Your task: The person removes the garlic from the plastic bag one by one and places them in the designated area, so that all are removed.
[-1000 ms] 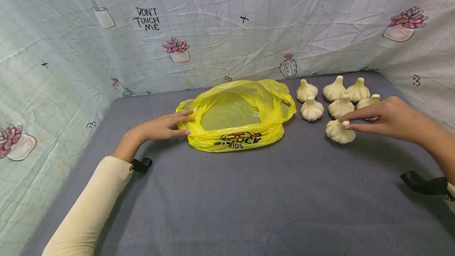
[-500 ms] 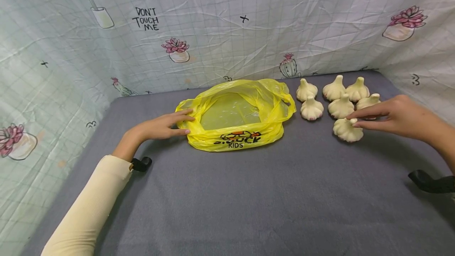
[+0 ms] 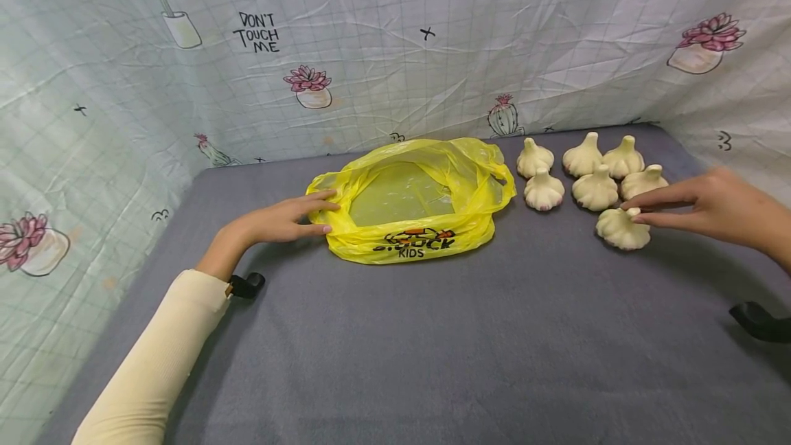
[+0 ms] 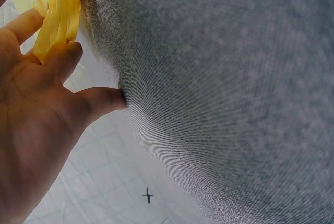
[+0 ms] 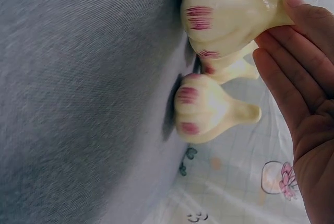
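Note:
A yellow plastic bag (image 3: pixel 410 242) with black lettering lies on the grey cloth, its mouth spread wide. My left hand (image 3: pixel 281 220) touches the bag's left edge with fairly straight fingers; in the left wrist view, the thumb of that hand (image 4: pixel 47 98) stands apart on the cloth side. At the right, my right hand (image 3: pixel 711 208) pinches a garlic bulb (image 3: pixel 621 231) by its neck. Seen from the right wrist, this garlic bulb (image 5: pixel 224 15) has purple streaks and sits low at the cloth; whether it touches is unclear. Several more garlic bulbs (image 3: pixel 594 187) stand just behind.
Two garlic bulbs (image 3: pixel 544 191) stand between the bag and the other bulbs. A printed curtain (image 3: pixel 395 53) with cactus drawings rises behind and beside the grey cloth (image 3: pixel 420 349). A black strap end (image 3: pixel 247 286) sticks out at the left wrist.
My right hand has moved to the right with the garlic bulb, bringing it in front of the rightmost bulbs. The left hand and the bag stay as they were.

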